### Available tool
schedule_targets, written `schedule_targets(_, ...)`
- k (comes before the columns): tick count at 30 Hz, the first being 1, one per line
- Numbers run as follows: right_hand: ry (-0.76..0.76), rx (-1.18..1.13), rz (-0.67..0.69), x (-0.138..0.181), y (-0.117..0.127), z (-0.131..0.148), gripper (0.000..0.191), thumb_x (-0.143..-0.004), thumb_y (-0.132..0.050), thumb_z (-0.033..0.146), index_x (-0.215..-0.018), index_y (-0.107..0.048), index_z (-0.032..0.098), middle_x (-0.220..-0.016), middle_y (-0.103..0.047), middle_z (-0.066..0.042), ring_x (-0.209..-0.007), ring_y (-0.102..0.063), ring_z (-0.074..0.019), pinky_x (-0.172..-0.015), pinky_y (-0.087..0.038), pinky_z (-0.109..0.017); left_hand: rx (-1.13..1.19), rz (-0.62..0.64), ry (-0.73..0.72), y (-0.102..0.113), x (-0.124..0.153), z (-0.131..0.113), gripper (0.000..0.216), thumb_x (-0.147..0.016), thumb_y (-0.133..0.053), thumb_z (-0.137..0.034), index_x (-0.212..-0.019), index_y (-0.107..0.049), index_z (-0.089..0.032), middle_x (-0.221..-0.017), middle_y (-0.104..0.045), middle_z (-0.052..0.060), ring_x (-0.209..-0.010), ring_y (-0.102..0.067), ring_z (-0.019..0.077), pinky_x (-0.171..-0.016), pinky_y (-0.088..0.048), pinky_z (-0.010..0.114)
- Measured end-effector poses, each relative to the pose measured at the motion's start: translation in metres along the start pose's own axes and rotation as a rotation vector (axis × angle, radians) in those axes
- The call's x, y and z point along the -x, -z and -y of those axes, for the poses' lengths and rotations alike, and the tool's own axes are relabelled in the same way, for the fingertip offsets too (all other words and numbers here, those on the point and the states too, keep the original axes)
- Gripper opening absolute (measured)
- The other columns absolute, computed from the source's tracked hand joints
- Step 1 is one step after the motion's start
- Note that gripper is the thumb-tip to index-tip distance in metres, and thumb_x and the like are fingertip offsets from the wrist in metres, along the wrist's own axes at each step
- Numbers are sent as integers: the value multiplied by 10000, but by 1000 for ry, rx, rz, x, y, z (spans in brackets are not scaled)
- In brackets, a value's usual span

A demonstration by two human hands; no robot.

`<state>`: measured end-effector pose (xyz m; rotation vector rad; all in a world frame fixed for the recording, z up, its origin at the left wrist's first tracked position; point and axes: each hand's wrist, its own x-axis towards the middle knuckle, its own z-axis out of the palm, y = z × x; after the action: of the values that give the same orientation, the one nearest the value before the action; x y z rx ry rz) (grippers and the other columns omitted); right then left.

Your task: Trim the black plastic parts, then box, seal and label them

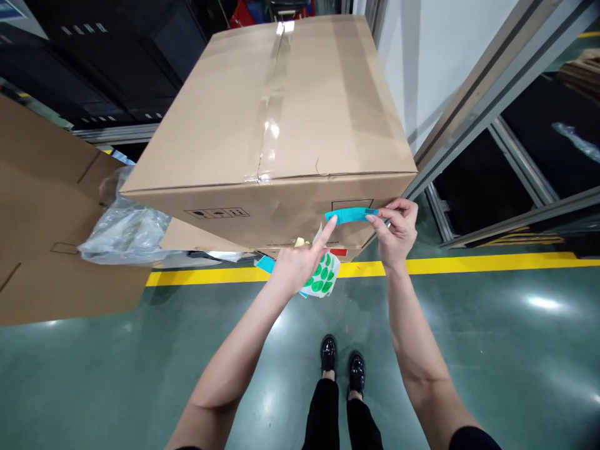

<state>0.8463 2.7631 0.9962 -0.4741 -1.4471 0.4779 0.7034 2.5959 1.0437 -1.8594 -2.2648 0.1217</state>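
A large sealed cardboard box [281, 119] stands in front of me with clear tape along its top seam. A blue label [349, 215] lies against the box's near side face. My right hand [398, 231] pinches the label's right end between thumb and fingers. My left hand [300, 265] presses its forefinger on the label's left end while its other fingers grip a sheet of green round stickers [322, 278] and some blue-backed sheets.
A flattened cardboard sheet [47, 219] and a crumpled clear plastic bag [124, 228] lie to the left. A yellow floor line [469, 264] runs across the green floor under the box. Metal frame rails [497, 87] rise on the right. My black shoes [342, 365] stand below.
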Motion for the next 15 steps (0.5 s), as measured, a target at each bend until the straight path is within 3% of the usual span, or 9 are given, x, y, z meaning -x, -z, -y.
schedule_targets(6, -17, 76, -35, 6, -9, 1, 349, -879, -715, 579, -813, -723, 236, -961, -458, -20, -913, -538, -164, -828, -509, -380, 69, 13, 42, -6, -4, 1, 601, -1070, -420, -359, -1638, -260, -248, -659, -654, 73, -552, -587, 191, -576, -476, 268)
schedule_targets(15, -123, 38, -68, 10, -15, -5, 327, -864, -726, 568, -837, -707, 242, -976, -417, -15, -875, -524, -149, -826, -524, -386, 58, 15, 54, -7, -11, 3, 617, -1072, -393, -362, -1649, -219, -232, -667, -664, 82, -565, -609, 189, -588, -462, 259)
